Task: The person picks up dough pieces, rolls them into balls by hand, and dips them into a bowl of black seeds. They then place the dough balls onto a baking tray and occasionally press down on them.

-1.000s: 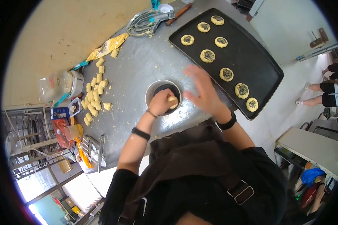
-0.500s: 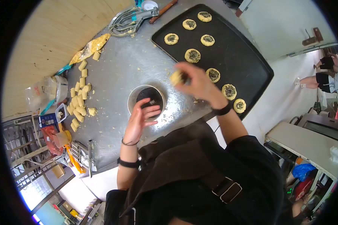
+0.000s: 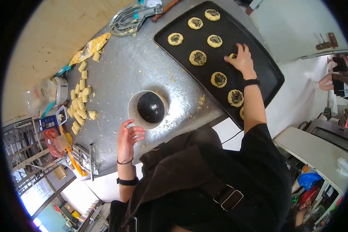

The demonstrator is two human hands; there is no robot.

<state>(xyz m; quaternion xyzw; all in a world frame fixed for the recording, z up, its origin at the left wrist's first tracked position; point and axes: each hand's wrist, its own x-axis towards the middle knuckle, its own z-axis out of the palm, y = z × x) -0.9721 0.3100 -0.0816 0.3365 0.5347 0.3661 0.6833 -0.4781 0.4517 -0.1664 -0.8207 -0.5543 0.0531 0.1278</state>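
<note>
My right hand (image 3: 243, 61) is over the black baking tray (image 3: 255, 89), thumb and fingers spread around a round of dough (image 3: 232, 56) with a dark seed-like topping. That round lies on the tray, partly hidden by the hand. Several similar topped dough rounds (image 3: 197, 58) are set out on the tray, one partly behind my right forearm. Loosely curled and holding nothing, my left hand (image 3: 129, 136) is beside the lower left rim of a round metal bowl (image 3: 133, 110). Dark material (image 3: 150, 107) is inside the bowl.
Several plain dough pieces (image 3: 79, 104) lie at the left of the metal table (image 3: 116, 73). A yellow piping bag (image 3: 89, 49), mixer attachments (image 3: 131, 20) and a wooden stick (image 3: 165, 10) lie along the back. Plastic containers (image 3: 58, 91) stand at the left edge.
My right hand has carried a dough round from near the bowl to the tray, where its fingers have spread. My left hand has drawn back from over the bowl towards me.
</note>
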